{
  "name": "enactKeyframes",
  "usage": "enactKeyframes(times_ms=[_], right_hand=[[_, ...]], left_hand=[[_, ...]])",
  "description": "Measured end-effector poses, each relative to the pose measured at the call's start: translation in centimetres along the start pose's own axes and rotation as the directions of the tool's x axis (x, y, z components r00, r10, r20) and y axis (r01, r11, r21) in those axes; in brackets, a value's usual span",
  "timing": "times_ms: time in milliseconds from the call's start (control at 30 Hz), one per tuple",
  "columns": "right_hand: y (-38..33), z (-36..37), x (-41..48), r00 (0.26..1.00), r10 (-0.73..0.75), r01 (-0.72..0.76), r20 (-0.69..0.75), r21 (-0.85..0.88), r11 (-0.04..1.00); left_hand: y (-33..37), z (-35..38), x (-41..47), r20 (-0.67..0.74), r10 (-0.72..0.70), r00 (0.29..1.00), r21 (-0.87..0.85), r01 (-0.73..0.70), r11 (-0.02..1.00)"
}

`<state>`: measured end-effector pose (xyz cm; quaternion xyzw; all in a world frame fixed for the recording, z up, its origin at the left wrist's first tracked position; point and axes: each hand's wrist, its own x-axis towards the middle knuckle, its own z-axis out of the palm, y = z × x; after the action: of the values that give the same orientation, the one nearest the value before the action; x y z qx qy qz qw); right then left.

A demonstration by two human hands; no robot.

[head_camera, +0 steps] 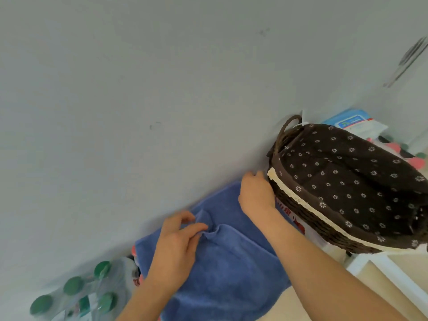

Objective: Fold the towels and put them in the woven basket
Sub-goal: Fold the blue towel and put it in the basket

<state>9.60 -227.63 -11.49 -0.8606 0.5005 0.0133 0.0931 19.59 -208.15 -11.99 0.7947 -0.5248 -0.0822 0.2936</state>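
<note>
Single wide-angle head view, frame rolled askew, facing forward-down toward wall (139,77), close-range.

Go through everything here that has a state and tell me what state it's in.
blue towel: spread out, rumpled, not yet folded.
woven basket: lined, no towel visible inside.
left hand: pinches a ridge of the towel.
right hand: at the towel's far edge beside the basket; grip hidden.
bottles: green caps on.

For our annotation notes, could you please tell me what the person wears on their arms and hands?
Nothing visible: no sleeves reach into view. The left hand and right hand are bare, with no gloves, rings, watch or bracelet showing.
</note>
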Motion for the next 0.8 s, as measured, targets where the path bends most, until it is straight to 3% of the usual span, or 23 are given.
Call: enactKeyframes(times_ms=[133, 200, 233, 300, 333, 367, 467, 633, 800], right_hand=[[0.8, -2.0, -2.2, 0.99, -0.103, 0.114, -0.101, 0.109, 0.987], [1.1, -3.2, -3.3, 0.979, -0.136, 0.175, -0.153, 0.273, 0.946], [1.2, -3.9, -3.9, 0.985, -0.123, 0.166, -0.12, 0.464, 0.87], [1.3, -5.6, -4.9, 0.992, -0.114, 0.015, 0.057, 0.834, 0.551], [1.3, -6.3, -5.3, 0.979, -0.141, -0.077, 0.147, 0.909, 0.409], [1.4, -6.8, -5.6, 0.963, -0.179, -0.138, 0.203, 0.936, 0.325], [1.4, -7.2, -6.0, 0.952, -0.198, -0.189, 0.234, 0.956, 0.223], [1.1, -7.4, -7.0, 0.949, -0.212, -0.254, 0.235, 0.965, -0.065], [0.5, -7.5, -7.6, 0.976, -0.108, -0.2, 0.191, 0.976, -0.084]], left_hand=[[2.0, -1.4, 1.3, -0.043, 0.104, 0.994, -0.075, -0.107, 0.991], [3.9, -2.4, 2.2, -0.083, 0.052, 0.995, -0.146, -0.063, 0.987], [5.0, -2.8, 2.7, -0.103, -0.031, 0.994, -0.218, 0.008, 0.976], [6.6, -3.1, 3.5, -0.087, -0.135, 0.987, -0.344, 0.097, 0.934], [7.1, -3.1, 3.8, -0.081, -0.103, 0.991, -0.353, 0.068, 0.933], [7.5, -3.1, 4.1, -0.076, -0.056, 0.996, -0.35, 0.026, 0.936], [7.8, -2.9, 4.5, -0.057, 0.021, 0.998, -0.367, -0.041, 0.929], [8.4, -3.1, 4.9, -0.066, -0.089, 0.994, -0.447, 0.05, 0.893], [9.1, -3.4, 5.1, -0.046, -0.204, 0.978, -0.549, 0.146, 0.823]])
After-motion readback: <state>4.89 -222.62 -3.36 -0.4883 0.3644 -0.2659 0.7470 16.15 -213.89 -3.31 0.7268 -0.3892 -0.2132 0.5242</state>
